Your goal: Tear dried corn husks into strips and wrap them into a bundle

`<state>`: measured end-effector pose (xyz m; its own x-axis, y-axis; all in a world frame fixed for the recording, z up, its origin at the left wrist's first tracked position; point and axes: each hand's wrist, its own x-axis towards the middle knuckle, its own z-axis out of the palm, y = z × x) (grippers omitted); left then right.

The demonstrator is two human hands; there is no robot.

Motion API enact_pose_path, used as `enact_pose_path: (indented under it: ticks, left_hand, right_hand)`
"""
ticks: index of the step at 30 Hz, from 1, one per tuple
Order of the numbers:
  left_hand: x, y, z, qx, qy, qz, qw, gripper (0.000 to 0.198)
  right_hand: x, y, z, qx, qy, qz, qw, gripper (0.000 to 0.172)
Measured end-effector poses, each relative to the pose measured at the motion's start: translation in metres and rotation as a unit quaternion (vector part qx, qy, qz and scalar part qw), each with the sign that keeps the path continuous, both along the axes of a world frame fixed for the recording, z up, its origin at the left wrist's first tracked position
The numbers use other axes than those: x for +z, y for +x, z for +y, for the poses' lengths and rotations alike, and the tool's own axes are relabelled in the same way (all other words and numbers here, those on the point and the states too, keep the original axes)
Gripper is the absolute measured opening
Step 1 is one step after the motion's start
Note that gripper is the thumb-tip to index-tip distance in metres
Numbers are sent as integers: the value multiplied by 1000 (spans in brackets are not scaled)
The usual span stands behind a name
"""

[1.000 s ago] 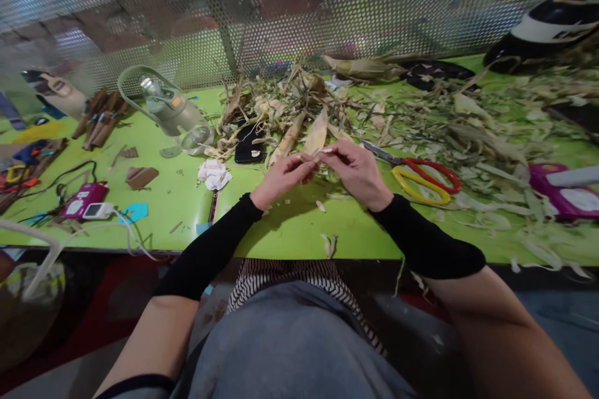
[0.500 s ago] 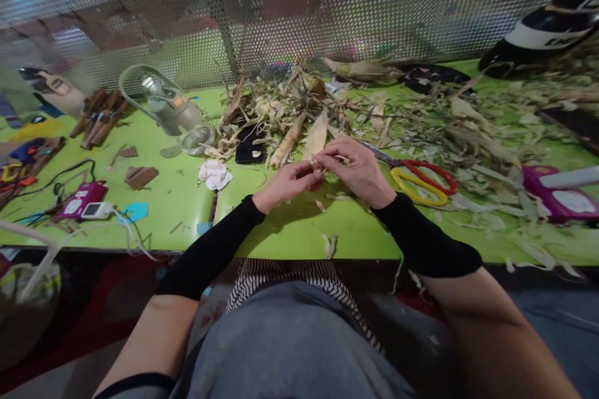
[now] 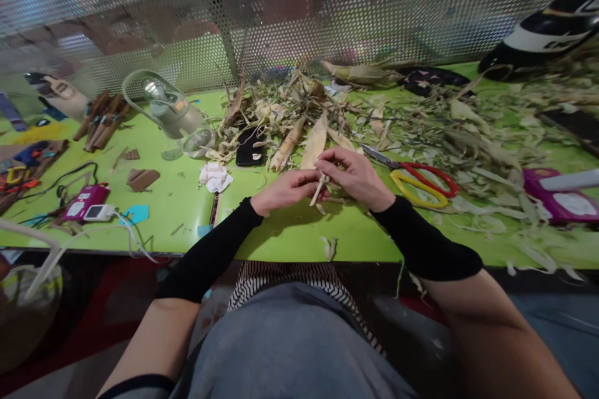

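Observation:
A small pale strip of dried husk (image 3: 317, 192) is pinched between my hands, one end pointing down toward the table; it looks rolled or knotted near the fingertips. My left hand (image 3: 287, 190) closes on it from the left. From the right, the thumb and fingertips of my right hand (image 3: 356, 176) grip its upper end. Just beyond my fingers lies a broad dried corn husk leaf (image 3: 315, 142), with a browner, narrower husk (image 3: 287, 146) beside it. Scissors (image 3: 423, 184) with one red and one yellow handle lie right of my right hand.
A heap of husk scraps (image 3: 299, 96) spreads along the back and right. Left of it are a black phone (image 3: 250, 144), crumpled tissue (image 3: 216, 176) and a bottle (image 3: 173, 109). Purple devices (image 3: 84, 201) sit at both sides. A perforated metal screen (image 3: 290, 19) stands behind.
The strip, mostly hidden in my fingers before, now shows its end hanging down between my hands. My left fingers have spread slightly lower, while both hands stay at nearly the same spot.

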<state>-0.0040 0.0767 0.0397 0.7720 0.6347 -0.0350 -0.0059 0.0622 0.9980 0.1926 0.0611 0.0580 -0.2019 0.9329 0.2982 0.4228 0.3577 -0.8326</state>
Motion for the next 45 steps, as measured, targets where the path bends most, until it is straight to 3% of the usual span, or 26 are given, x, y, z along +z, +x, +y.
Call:
enact_pose_path:
  ticks: [7, 11, 13, 17, 20, 24, 28, 31, 36, 38, 45]
  left_hand:
    - [-6, 2, -1, -11, 68, 15, 998, 16]
    - [-8, 3, 3, 72, 93, 21, 993, 18]
    - [-10, 3, 6, 127, 123, 15, 984, 22]
    - [-11, 1, 12, 220, 265, 80, 935, 20]
    - [-11, -2, 15, 214, 333, 138, 908, 22]
    - [-12, -4, 17, 210, 361, 154, 896, 27]
    - [-14, -5, 17, 220, 348, 155, 898, 30]
    - [-10, -5, 18, 235, 292, 143, 916, 27]
    - [5, -6, 13, 191, 80, 33, 978, 25]
    - [8, -6, 10, 174, 22, -3, 985, 22]
    - [-2, -1, 15, 199, 19, 0, 980, 29]
  right_hand:
    - [-4, -3, 0, 6, 19, 1, 1000, 25]
    - [-5, 2, 1, -124, 127, -19, 984, 32]
    - [-5, 0, -1, -144, 169, -52, 974, 40]
    - [-7, -11, -9, -24, 103, -119, 987, 48]
    - [-7, -16, -11, 3, 82, -109, 991, 38]
    - [-5, -15, -10, 32, 53, -106, 992, 31]
    - [-8, -17, -11, 110, 60, -137, 983, 33]
    - [-10, -17, -11, 123, 54, -131, 982, 35]
    - [-7, -6, -5, -68, 98, -84, 989, 27]
    - [-7, -3, -2, -88, 102, -89, 987, 25]
    - [-7, -4, 1, 29, 20, -127, 991, 38]
